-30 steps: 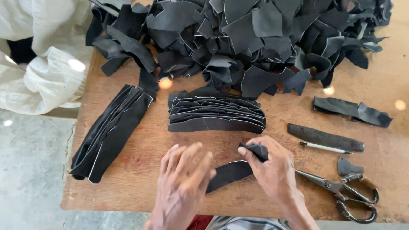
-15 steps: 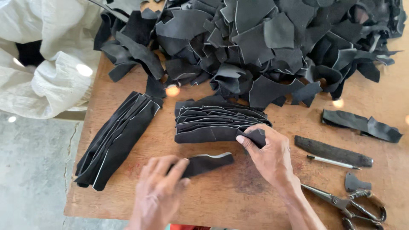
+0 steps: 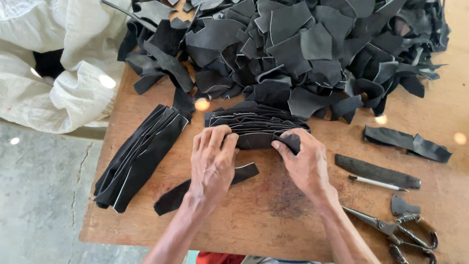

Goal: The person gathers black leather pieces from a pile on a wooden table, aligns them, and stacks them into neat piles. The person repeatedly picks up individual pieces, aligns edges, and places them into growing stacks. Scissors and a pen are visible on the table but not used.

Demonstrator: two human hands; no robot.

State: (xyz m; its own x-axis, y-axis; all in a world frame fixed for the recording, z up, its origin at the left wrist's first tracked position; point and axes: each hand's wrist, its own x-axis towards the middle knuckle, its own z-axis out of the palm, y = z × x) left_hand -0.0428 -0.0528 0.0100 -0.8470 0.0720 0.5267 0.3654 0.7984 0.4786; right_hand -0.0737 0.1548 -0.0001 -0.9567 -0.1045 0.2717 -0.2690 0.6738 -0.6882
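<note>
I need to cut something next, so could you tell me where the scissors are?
In the head view, the scissors lie at the table's lower right corner, right of the right hand, below the white pen.

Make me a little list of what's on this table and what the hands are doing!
left hand: palm down, fingers on the near edge of the stack
right hand: pinching the stack's right end
stack of black strips: fanned, between both hands
loose black strip: flat, partly under the left wrist
long bundle: far left, slanted
scrap pile: back of the wooden table
scissors: right front corner
</note>
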